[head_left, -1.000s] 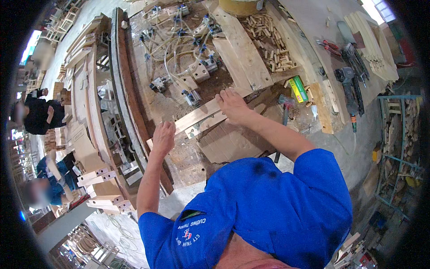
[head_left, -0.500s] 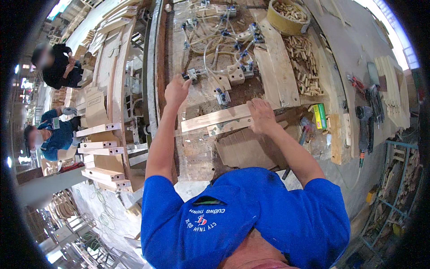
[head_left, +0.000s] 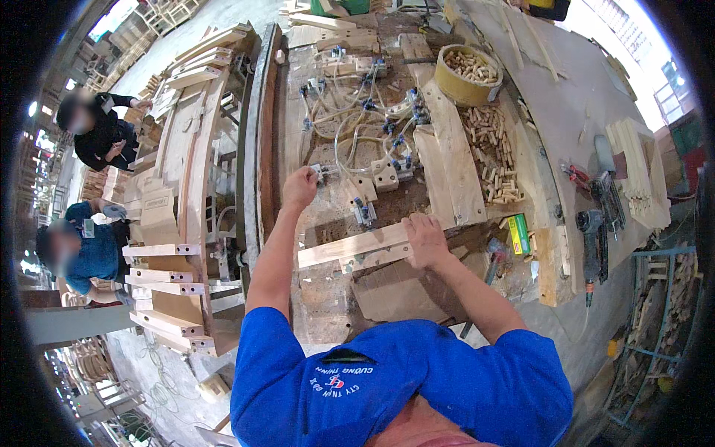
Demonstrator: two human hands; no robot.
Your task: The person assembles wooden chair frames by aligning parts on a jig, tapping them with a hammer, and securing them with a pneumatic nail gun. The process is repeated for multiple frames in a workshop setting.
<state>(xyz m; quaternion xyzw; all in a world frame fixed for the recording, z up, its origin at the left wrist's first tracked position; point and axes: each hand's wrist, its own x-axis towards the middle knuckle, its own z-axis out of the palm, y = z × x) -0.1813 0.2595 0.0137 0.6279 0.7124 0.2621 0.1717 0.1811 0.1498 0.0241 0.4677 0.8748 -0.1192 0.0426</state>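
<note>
My left hand (head_left: 299, 188) is closed, its fingertips at a small metal air cylinder (head_left: 319, 173) on the left of the bench. Its grip partly hides that piece. Fingers bent over the right end of a pale wooden strip (head_left: 350, 246), my right hand (head_left: 426, 240) holds it against the bench. Along the strip's near side lies a shorter piece of wood with holes (head_left: 378, 258). Beyond both hands spreads a tangle of clear air tubes (head_left: 350, 138) with blue fittings. Next to them sit a drilled wooden block (head_left: 385, 176) and another metal cylinder (head_left: 364, 214).
Loose dowels (head_left: 495, 160) and a yellow tub of dowels (head_left: 465, 82) are at the right. A green-yellow box (head_left: 518, 234), a power tool (head_left: 590, 231) and cardboard (head_left: 398, 294) lie closer. Two people stand left, beyond a rack of wooden parts (head_left: 167, 279).
The view has tilted, so the bench appears lower. My left hand's fingers have drawn closed at the small air cylinder. My right hand stays on the wooden strip.
</note>
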